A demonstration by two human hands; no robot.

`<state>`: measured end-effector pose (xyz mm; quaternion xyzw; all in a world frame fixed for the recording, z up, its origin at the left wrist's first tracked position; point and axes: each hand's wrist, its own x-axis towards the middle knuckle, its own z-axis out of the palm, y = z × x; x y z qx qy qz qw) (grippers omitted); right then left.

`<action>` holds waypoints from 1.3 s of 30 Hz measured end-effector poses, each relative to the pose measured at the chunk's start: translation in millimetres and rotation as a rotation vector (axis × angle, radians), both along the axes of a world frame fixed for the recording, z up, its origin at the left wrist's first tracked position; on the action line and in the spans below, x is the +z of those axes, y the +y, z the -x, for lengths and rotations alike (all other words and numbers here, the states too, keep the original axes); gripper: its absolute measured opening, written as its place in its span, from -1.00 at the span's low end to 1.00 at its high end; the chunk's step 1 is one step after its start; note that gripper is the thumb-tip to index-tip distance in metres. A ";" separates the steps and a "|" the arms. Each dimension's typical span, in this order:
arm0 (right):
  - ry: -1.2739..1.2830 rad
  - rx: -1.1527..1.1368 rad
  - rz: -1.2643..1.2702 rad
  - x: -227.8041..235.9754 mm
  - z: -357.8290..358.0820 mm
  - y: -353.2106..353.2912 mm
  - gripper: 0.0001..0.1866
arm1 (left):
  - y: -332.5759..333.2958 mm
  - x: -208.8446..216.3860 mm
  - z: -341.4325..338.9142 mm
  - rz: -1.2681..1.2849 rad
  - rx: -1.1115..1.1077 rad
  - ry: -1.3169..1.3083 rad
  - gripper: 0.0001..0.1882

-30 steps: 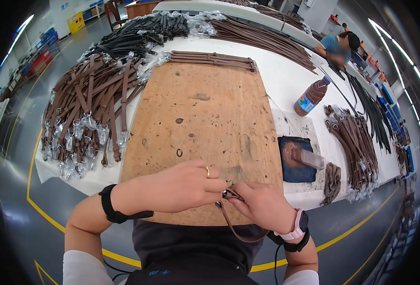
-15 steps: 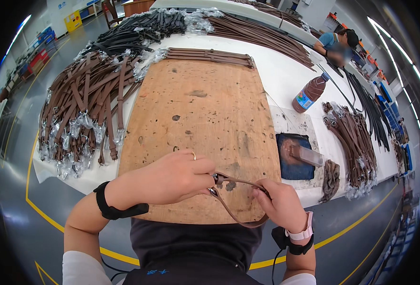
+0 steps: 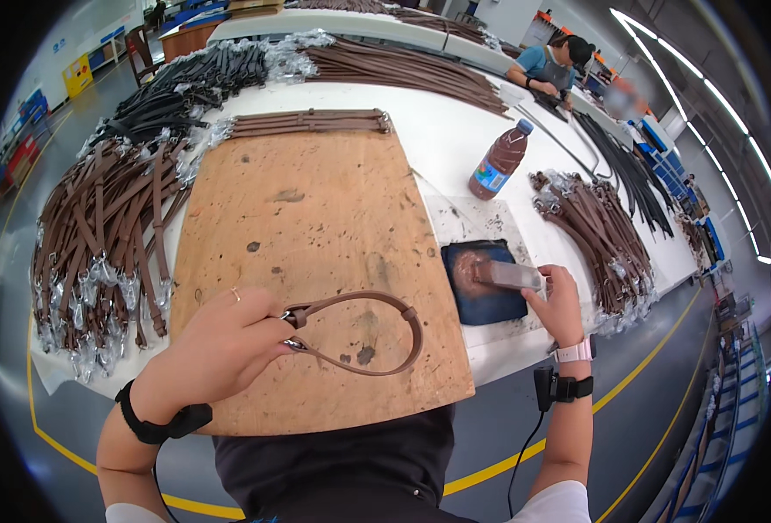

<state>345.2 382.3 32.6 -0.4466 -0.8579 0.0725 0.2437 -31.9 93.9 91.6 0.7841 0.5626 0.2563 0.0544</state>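
My left hand is closed around the metal-ended tips of a brown leather strap, which bends into a loop over the wooden board. The strap has a small keeper band near the far right of the loop. At the right, my right hand has its thumb and fingers on the near end of a clear block-shaped applicator. The applicator's brown-stained end rests on a dark blue cloth pad with a brown smear.
Piles of brown straps and black straps lie at the left. A bottle of brown liquid stands right of the board. More brown straps lie at right. A co-worker sits at the far right.
My right hand has let go of the strap and moved right to the clear applicator. My left hand still holds the strap, whose loop has opened wider. The view has shifted right.
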 end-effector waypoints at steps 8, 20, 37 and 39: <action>-0.228 -0.037 -0.020 -42.1 -19.8 59.5 -0.14 | 2.1 3.7 -5.3 0.033 0.069 -0.058 -0.82; -0.044 -0.052 0.367 -18.2 -27.0 49.6 -0.35 | 5.9 3.2 -6.0 -0.007 0.133 -0.076 -0.80; 0.948 0.057 0.665 -60.7 -8.7 7.0 -0.43 | 5.8 8.3 -12.9 -0.042 0.137 -0.063 -0.83; 0.961 0.051 0.643 -66.2 -9.3 8.3 -0.44 | 6.1 10.7 -14.3 -0.042 0.135 -0.064 -0.83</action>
